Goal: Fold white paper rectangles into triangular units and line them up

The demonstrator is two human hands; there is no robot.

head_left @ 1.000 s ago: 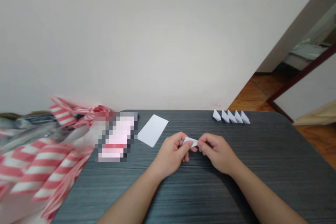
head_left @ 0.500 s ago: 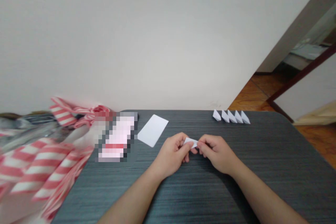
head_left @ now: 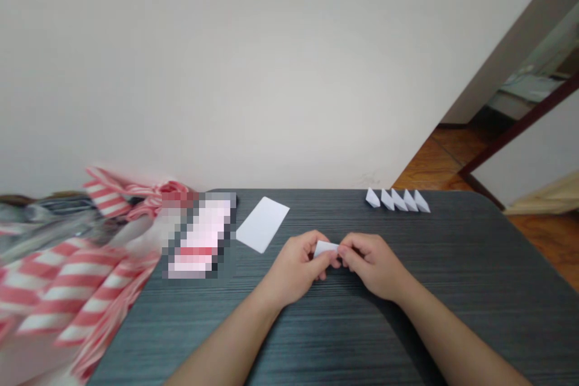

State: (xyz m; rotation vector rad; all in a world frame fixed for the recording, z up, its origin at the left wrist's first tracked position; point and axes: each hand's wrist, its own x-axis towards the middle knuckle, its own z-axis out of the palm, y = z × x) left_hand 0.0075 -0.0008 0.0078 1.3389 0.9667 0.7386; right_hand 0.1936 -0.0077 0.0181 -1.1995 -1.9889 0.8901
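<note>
spilling over the left edge of the dark grey wood-grain table (head_left: 474,301), a red-and-white striped cloth (head_left: 67,277) lies bunched, well clear of the hands. just right of it sits a blurred pink-and-white oblong (head_left: 199,235), too obscured to identify. beside that, a flat white rectangular sheet of paper (head_left: 263,224) lies angled on the tabletop near the left hand, seemingly placed within easy reach. the left hand (head_left: 296,268) is curled, its thumb and forefinger pinching the left end of a small folded white paper piece (head_left: 324,248), which sits just above the table between both hands. the right hand (head_left: 368,262) pinches the right end the same way. the two-sided grip looks meant to hold the fold tight and steady. toward the back right of the table, five small folded white paper triangles (head_left: 398,199) stand in a neat row, touching or nearly so, well apart from the hands, likely so nothing knocks them.
</note>
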